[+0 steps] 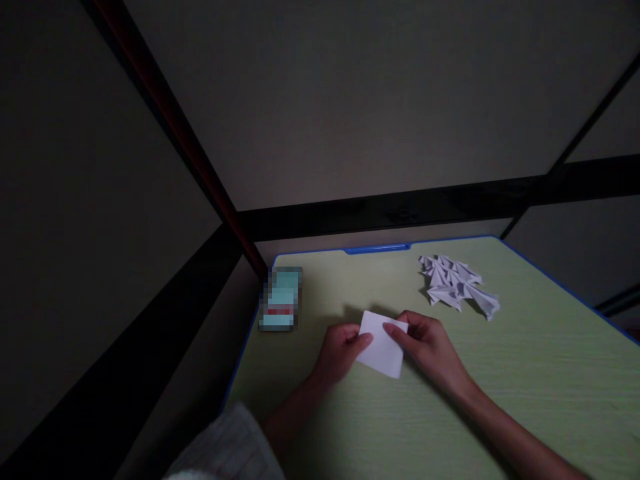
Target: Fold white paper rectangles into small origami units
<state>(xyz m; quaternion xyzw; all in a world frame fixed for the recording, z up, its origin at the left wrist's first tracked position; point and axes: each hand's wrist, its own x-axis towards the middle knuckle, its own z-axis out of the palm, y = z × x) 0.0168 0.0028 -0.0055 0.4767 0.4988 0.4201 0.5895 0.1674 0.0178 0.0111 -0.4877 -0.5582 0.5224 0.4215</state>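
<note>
A small white square of paper is held between both hands, tilted above the table. My left hand pinches its left edge, thumb on top and the other fingers curled behind. At its upper right corner, my right hand grips the sheet with the thumb lying across its face. The fingers behind the paper are partly hidden. To the right and farther back lies a cluster of several folded white paper pieces, pointed and creased, apart from both hands.
A phone-like device, blurred by pixels, lies at the table's left edge. The pale green table has a blue rim with a blue handle-like piece at the back. Walls with dark bands rise behind and to the left.
</note>
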